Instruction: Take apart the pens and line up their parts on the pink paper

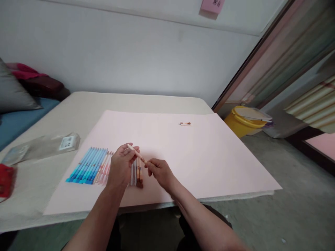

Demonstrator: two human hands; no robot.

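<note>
A cream pen with a brownish end (138,153) is held tilted above the pink sheet between both hands. My left hand (121,162) pinches its upper, pale end, and my right hand (159,170) grips its lower, brown end. Under and beside my left hand lies a row of pens: blue pens (87,165) at the left, pale pink pens (103,170) partly hidden by the hand, and brown-orange pens (139,172) at the right. Farther back on the sheet, a small pen piece with a brown end (185,123) lies beside a thin refill-like stick.
The pink sheet (204,157) covers much of the pale table (131,101). At the left lie a clear plastic pouch (49,148) and a red object (5,181). A yellow bucket (240,122) stands on the floor to the right. The wall rises behind the table.
</note>
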